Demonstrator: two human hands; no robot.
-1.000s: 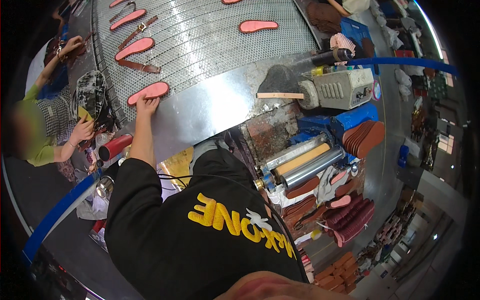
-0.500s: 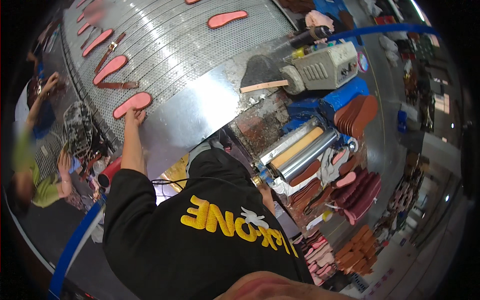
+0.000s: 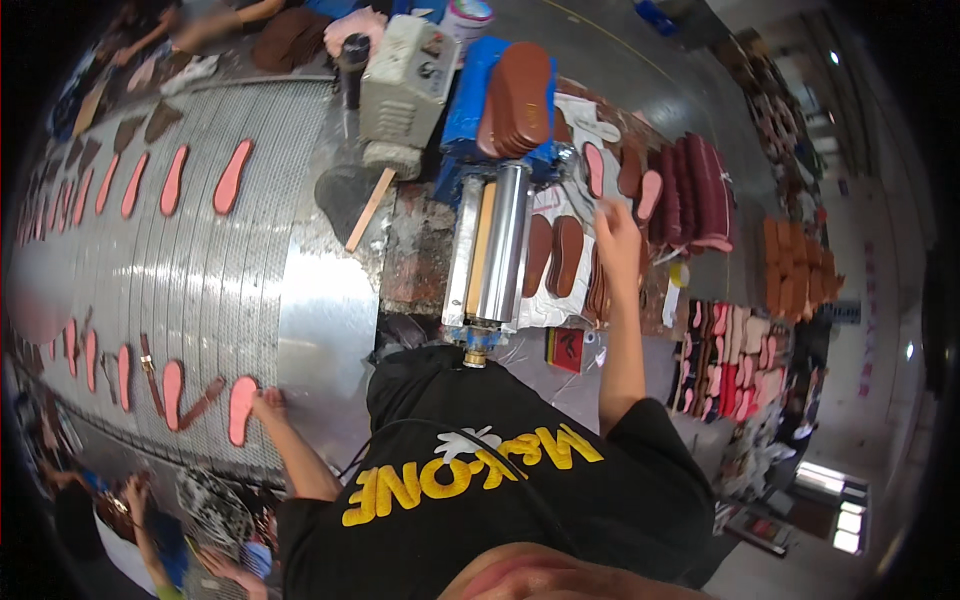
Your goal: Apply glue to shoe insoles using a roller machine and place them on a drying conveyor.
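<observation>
My left hand is at the side edge of a pink insole, its fingers closed on that edge. This insole lies on the metal mesh conveyor. Beside it is another pink insole with a brown strap by it. My right hand reaches over the worktable at the right, among brown and pink insoles. Its fingers are blurred, and I cannot make out anything in them. Nearest to it are a small pink insole and a stack of brown insoles.
A roller machine stands between conveyor and worktable, with brown insoles stacked on its blue housing. Behind it is a grey machine head. Maroon padded rolls lie at the worktable's far side. Other people's hands work at the lower left.
My view has turned right, so the conveyor now appears further left. My right hand has come up from beside my body to the worktable. My left hand stays at the same pink insole.
</observation>
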